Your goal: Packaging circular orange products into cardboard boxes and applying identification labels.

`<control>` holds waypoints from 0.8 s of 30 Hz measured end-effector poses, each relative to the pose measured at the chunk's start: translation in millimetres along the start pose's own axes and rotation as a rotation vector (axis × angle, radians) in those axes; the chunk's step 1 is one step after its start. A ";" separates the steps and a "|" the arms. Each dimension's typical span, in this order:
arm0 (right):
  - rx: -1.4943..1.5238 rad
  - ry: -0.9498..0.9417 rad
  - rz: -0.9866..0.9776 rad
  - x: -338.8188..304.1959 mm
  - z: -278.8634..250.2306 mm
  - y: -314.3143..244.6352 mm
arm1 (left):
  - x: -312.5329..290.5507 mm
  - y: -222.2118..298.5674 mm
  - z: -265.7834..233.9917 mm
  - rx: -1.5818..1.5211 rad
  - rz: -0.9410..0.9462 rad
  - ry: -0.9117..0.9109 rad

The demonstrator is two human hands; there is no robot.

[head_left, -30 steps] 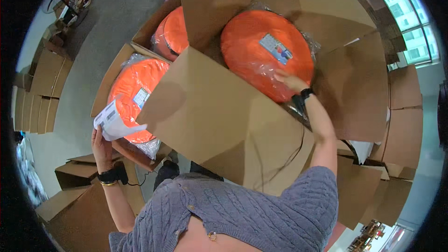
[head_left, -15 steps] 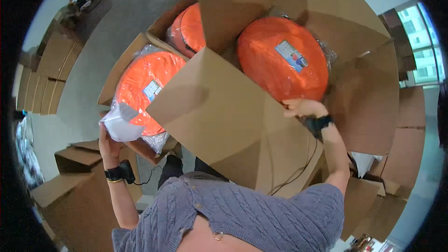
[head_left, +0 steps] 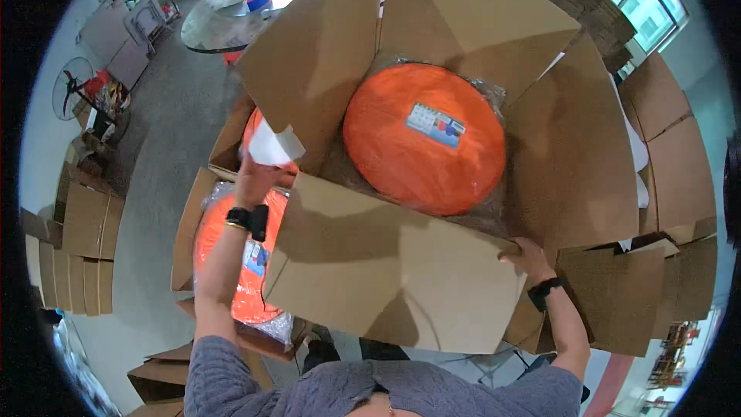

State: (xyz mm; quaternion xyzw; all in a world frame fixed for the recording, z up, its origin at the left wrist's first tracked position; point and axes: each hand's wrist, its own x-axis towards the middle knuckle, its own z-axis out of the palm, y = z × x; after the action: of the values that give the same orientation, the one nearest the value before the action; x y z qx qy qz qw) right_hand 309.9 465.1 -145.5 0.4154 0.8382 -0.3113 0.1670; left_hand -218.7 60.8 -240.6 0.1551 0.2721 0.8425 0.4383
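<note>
My left hand (head_left: 258,179) grips a folded white sheet (head_left: 272,145) near the left flap of a large open cardboard box (head_left: 575,139); I cannot tell whether it is paper or plastic. My right hand (head_left: 531,259) is closed on the right end of the box's near flap (head_left: 394,262), thumb on top. Inside the box lies a round, flattened orange bundle (head_left: 424,166) in clear plastic, with a printed label (head_left: 436,123) on top. Another plastic-wrapped orange bundle (head_left: 251,293) sits in an open carton to the left, partly covered by my left forearm and the flap.
Behind that carton, another orange bundle (head_left: 248,127) shows in part. Flattened cartons (head_left: 81,278) stack at the left wall, and more cardboard (head_left: 668,147) leans at the right. A table (head_left: 224,31) stands beyond the box, with a fan (head_left: 73,89) farther left.
My view has tilted up, showing the table. My left hand has carried the white sheet from the left carton to the big box's left flap. My right hand has moved outward along the near flap.
</note>
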 end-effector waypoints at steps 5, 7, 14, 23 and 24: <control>-0.052 0.049 0.057 21.3 -7.1 45.1 | 23.5 -80.5 24.2 0.144 -0.057 0.178; -0.032 0.015 0.087 33.4 -10.0 65.3 | 17.9 -91.2 34.6 0.173 -0.195 0.239; -0.218 0.486 -0.163 46.1 36.8 79.7 | 26.6 -99.8 33.9 0.369 -0.060 0.284; -0.177 0.570 -0.256 73.9 68.0 85.9 | 63.0 -82.0 9.3 0.104 -0.292 0.150; -0.163 0.549 -0.239 68.9 65.6 83.8 | 57.5 -80.2 -2.9 0.092 -0.298 0.204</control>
State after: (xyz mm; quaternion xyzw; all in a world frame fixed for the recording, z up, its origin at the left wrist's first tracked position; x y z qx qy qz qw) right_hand 337.1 501.2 -263.9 0.3675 0.9172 -0.1365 -0.0709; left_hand -200.3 144.7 -289.4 0.0468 0.3733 0.7664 0.5207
